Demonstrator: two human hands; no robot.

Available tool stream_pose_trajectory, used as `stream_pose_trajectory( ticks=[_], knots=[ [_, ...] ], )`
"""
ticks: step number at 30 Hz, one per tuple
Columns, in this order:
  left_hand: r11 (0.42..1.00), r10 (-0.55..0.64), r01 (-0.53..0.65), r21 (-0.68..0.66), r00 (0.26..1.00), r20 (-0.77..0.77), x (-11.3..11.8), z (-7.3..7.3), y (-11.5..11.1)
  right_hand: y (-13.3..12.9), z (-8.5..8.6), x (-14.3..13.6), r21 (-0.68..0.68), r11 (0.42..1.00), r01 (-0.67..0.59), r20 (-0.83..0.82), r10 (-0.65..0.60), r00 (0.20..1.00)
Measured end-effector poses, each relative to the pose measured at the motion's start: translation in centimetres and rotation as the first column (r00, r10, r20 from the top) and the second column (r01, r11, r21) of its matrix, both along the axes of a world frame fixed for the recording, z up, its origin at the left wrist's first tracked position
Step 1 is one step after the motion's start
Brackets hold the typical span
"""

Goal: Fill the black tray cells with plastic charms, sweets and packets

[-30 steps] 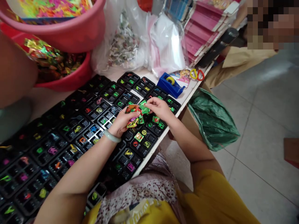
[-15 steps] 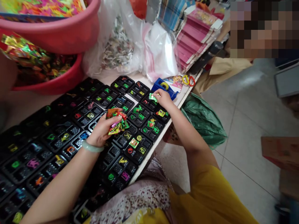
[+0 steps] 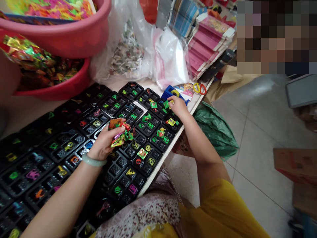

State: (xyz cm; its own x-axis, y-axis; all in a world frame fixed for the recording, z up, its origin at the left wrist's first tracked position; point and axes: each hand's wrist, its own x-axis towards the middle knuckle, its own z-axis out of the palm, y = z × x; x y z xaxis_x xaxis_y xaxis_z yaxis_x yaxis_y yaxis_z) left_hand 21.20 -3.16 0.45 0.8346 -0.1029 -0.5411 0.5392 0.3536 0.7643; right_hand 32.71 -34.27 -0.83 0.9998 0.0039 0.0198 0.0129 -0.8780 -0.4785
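The left hand (image 3: 102, 142) grips packets (image 3: 119, 136) while the right hand (image 3: 178, 107) pinches a green packet (image 3: 165, 104) over a tray (image 3: 158, 111), placement apparently needing light release.

Trays (image 3: 147, 157) before stacked basins (image 3: 71, 36)

and here, gripping firmly with the left hand (image 3: 107, 140), thumb (image 3: 117, 130) pressed across the top of the grip. running the left forearm (image 3: 59, 195) back from that grip, down toward the body, behind a nearly straight left wrist (image 3: 96, 152). reaching out farther to the right of that grip with the right hand (image 3: 177, 106), palm down, fingers bunched and curled. bending at the right elbow (image 3: 211, 165), well behind the right fingertips.
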Motion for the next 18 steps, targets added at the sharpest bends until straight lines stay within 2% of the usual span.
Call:
stream_pose_trajectory(
  ticks=[4, 9, 11, 14, 18],
  knots=[
    [1.000, 0.022, -0.022, -0.010, 1.000, -0.013, 0.0, 0.2, 0.3, 2.1, 0.6, 1.9, 0.070, 0.991, -0.114, 0.133, 0.104, 0.986],
    [0.999, 0.052, -0.052, -0.003, 0.999, 0.007, -0.1, -0.1, 1.1, 6.3, -0.4, 6.5, 0.139, 0.972, -0.191, 0.061, 0.184, 0.981],
    [0.998, 0.059, -0.059, 0.005, 0.998, 0.004, -0.3, -0.3, 1.8, 7.4, -1.0, 7.9, 0.114, 0.977, -0.179, -0.003, 0.180, 0.984],
    [0.996, 0.077, -0.077, 0.032, 0.997, 0.004, -0.5, -0.5, 2.9, 8.0, -1.4, 8.7, 0.006, 0.988, -0.156, -0.074, 0.156, 0.985],
    [0.993, 0.105, -0.105, 0.058, 0.994, 0.006, -0.5, -0.2, 4.0, 8.5, -0.8, 8.7, -0.044, 0.988, -0.148, 0.067, 0.150, 0.986]
  ],
)
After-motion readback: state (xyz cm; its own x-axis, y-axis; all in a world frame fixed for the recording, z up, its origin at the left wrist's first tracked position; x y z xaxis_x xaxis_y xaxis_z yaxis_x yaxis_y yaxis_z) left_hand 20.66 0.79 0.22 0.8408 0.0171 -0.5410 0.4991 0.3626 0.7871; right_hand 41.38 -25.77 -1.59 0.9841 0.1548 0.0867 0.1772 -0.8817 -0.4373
